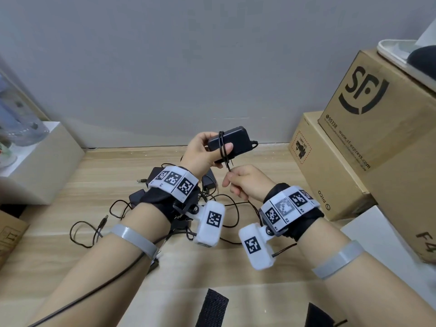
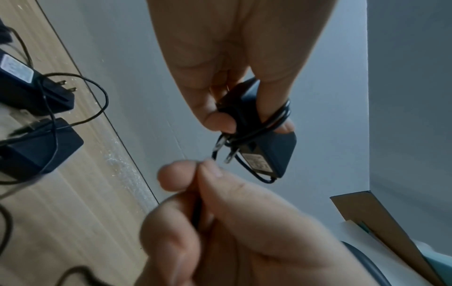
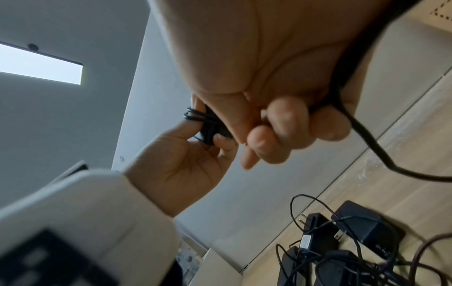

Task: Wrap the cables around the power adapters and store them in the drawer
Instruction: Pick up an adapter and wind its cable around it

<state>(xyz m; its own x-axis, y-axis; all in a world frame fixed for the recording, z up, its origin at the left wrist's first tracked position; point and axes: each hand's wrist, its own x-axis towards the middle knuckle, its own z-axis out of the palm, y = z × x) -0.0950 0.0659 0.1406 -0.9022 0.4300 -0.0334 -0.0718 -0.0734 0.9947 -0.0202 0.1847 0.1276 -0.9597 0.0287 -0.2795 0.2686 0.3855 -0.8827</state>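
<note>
My left hand (image 1: 207,149) grips a black power adapter (image 1: 232,140) above the wooden table, thumb on its near side. Its thin black cable (image 1: 221,145) loops a few times around the body near the plug prongs (image 2: 228,154). Just below it, my right hand (image 1: 240,180) pinches the free stretch of that cable (image 3: 367,135) between thumb and fingers. In the left wrist view the adapter (image 2: 266,152) shows its label and the coils (image 2: 276,118). No drawer is in view.
Several more black adapters (image 1: 207,181) with tangled cables (image 1: 118,208) lie on the table (image 1: 94,232) under my wrists. Cardboard boxes (image 1: 368,119) stack at the right. A white box (image 1: 40,161) stands at the left, and a grey wall runs behind.
</note>
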